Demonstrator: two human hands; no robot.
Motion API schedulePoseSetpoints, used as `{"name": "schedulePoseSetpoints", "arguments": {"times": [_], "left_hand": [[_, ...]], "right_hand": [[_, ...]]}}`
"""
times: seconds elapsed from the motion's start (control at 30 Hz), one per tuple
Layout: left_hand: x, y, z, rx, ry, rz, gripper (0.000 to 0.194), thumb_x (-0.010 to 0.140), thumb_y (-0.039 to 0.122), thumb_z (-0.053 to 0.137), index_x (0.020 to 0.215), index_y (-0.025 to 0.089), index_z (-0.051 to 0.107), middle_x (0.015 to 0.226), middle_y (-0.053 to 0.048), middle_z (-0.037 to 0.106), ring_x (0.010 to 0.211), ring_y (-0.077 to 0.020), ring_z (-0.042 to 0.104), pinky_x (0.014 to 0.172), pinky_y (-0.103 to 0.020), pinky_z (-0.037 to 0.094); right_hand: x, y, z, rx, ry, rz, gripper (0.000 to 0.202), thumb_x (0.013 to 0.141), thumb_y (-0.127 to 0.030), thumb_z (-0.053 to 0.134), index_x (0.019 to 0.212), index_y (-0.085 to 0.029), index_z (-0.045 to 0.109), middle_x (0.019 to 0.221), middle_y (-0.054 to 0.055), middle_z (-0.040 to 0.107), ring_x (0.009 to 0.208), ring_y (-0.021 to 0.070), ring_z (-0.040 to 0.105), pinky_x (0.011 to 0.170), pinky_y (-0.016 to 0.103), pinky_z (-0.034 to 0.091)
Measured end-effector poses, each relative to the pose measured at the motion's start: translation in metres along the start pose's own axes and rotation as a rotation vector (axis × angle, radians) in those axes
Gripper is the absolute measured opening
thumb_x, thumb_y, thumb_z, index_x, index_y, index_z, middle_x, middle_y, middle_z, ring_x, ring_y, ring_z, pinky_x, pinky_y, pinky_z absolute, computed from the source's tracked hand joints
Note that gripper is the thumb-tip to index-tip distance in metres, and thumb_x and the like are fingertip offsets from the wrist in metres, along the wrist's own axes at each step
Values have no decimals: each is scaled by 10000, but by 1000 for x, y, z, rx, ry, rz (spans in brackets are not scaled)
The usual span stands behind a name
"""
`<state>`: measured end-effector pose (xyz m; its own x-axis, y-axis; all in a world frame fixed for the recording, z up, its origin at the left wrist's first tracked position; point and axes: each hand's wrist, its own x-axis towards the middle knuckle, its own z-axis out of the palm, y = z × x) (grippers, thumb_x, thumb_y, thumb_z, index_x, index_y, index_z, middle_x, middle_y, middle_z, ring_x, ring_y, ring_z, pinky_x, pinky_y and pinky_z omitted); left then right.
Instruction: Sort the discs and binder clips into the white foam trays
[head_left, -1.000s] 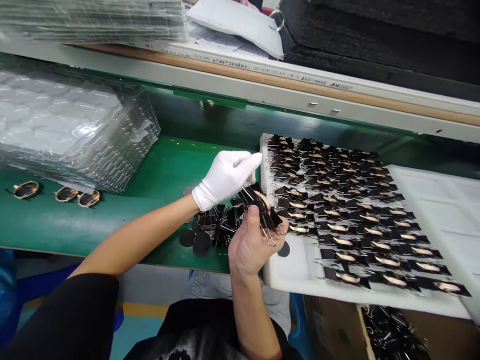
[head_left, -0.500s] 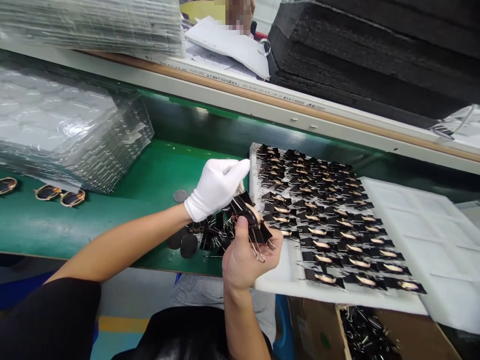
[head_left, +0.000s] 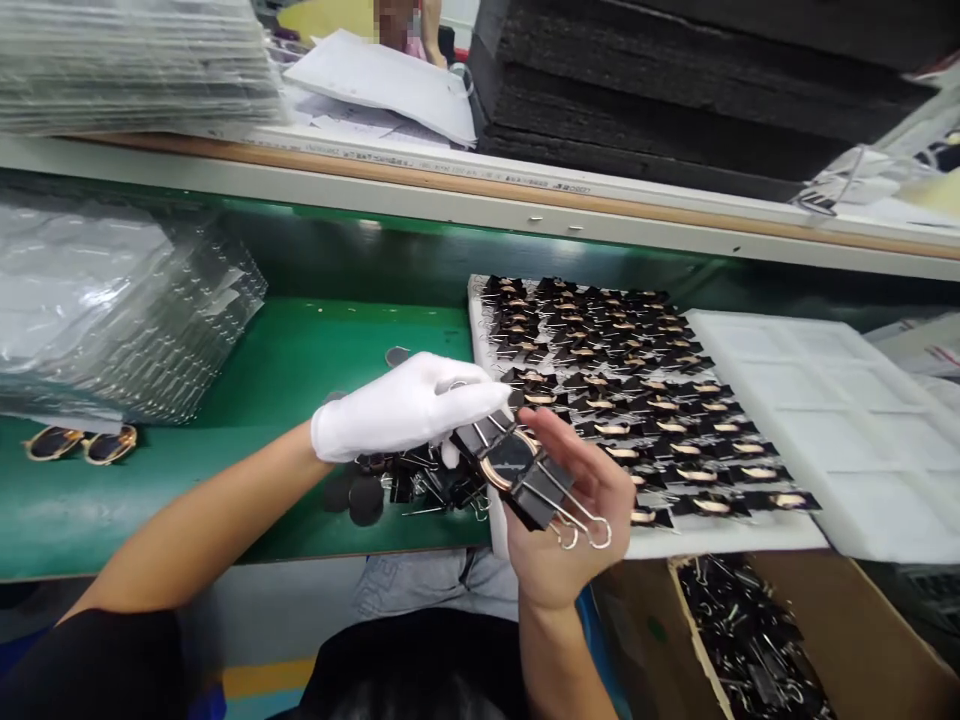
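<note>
The gloved left hand [head_left: 409, 410] has its fingertips closed at the upper binder clip [head_left: 484, 432], while the bare right hand [head_left: 574, 510] grasps the same assembly from the other side, cupping it over the palm with the fingers curled behind. Between the two black clips sits the round piece [head_left: 510, 460], dark-faced with a pale gold rim, tilted and held above the near left corner of the foam tray [head_left: 477, 315]; the lower binder clip [head_left: 541, 490] grips its opposite edge, wire handles pointing out past the palm. Handling it well, I would judge, means keeping the right palm firm beneath the piece so that the left fingers can work the upper clip without twisting the rim, seating the clip's mouth squarely across the edge and off the dark face, and easing the handles rather than letting them snap. Just beside the hands, on the green table [head_left: 337, 340], lie a heap of loose clips [head_left: 439, 485] and some dark discs [head_left: 366, 498]. To the right, clipped pieces [head_left: 675, 425] stand in close rows on the foam tray, with a second white tray [head_left: 806, 385] beyond; below, a cardboard box [head_left: 862, 620] holds more clips. Farther left are sunglasses [head_left: 110, 444] and stacked clear plastic trays [head_left: 127, 310], under a shelf [head_left: 360, 185] bearing black slabs [head_left: 660, 90].
</note>
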<state>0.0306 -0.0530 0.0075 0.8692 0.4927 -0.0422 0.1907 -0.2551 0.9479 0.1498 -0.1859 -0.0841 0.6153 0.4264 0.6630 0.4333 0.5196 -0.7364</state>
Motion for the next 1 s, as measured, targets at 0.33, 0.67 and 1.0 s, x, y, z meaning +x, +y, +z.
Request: {"name": "schedulePoseSetpoints", "arguments": {"times": [0.33, 0.67, 1.0], "left_hand": [[1, -1, 33, 116, -238, -219, 352, 1028, 460, 487, 1027, 197, 721, 702, 1, 673, 469, -114, 564, 453, -215, 450], [11, -8, 73, 583, -9, -155, 291, 1000, 494, 570, 1060, 223, 658, 848, 7, 731, 723, -170, 686, 630, -264, 489], [20, -44, 107, 1250, 131, 166, 336, 1049, 468, 503, 1021, 188, 687, 809, -51, 738, 749, -241, 709, 688, -359, 456]], "right_hand": [[-5, 19, -63, -136, -234, -272, 407, 937, -146, 673, 1333, -243, 673, 1080, 97, 802, 957, 269, 780, 764, 462, 666], [-18, 28, -130, -714, -77, -313, 489, 812, 36, 735, 1246, -184, 695, 1127, 122, 786, 1002, 239, 765, 857, 394, 638], [-17, 15, -123, -834, -471, -169, 164, 911, -87, 726, 1056, -164, 722, 848, 36, 730, 752, 197, 644, 705, 372, 431]]}}
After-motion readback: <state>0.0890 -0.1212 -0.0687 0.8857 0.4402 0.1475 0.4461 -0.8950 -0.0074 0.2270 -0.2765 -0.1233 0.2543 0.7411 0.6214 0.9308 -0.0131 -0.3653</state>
